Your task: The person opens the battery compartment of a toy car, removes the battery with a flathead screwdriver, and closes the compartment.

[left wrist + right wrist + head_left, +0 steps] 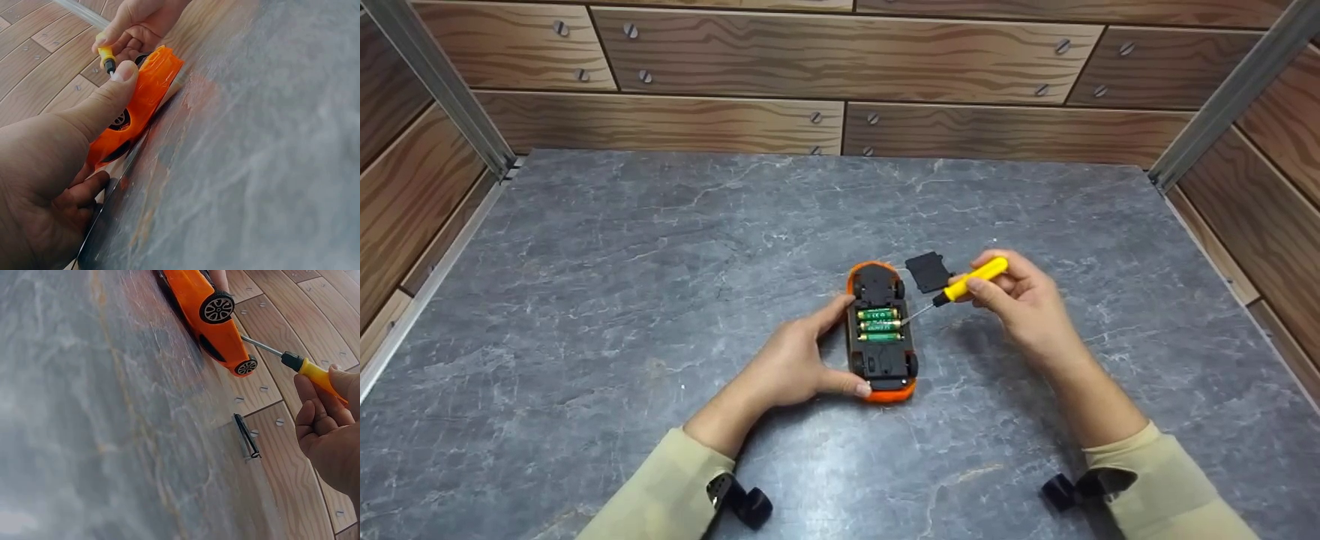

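An orange toy car (889,394) lies upside down on the table, its black underside facing up. Three green batteries (879,326) sit side by side in its open battery compartment. My left hand (795,360) grips the car from the left, thumb at the near end and fingers along the far side. In my right hand (1031,311) is a yellow-handled screwdriver (979,279), pinched between thumb and fingers. The metal shaft slants down left, its tip at the right end of the batteries. In the right wrist view the shaft (261,345) passes behind the car's edge.
A black battery cover (928,271) lies flat just beyond the car, close to the right hand's fingertips. The grey marbled table (660,247) spreads all around, with wood-patterned walls (840,60) at the back and sides.
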A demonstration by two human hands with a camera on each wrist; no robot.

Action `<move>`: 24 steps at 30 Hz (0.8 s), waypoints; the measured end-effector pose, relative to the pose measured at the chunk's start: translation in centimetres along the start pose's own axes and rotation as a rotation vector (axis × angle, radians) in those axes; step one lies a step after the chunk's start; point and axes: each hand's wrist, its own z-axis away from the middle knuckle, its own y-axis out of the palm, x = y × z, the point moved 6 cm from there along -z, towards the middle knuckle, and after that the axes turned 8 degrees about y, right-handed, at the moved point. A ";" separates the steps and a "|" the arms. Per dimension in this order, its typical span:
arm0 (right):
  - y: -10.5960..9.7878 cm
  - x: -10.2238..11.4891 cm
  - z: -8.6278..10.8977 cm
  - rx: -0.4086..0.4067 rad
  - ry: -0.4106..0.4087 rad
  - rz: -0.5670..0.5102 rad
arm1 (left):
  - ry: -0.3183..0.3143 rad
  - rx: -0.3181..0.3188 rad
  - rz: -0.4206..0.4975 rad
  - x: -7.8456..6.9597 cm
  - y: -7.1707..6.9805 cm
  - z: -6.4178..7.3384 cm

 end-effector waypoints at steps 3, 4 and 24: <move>-0.1 -0.5 -0.2 0.018 0.031 -0.032 | 0.003 -0.001 -0.003 0.0 0.0 0.0; -0.2 -0.6 -0.2 0.024 0.039 -0.038 | 0.003 0.000 -0.003 0.1 0.0 0.1; 0.9 2.3 1.1 0.033 -0.080 0.096 | -0.010 0.006 -0.011 0.1 0.0 -0.1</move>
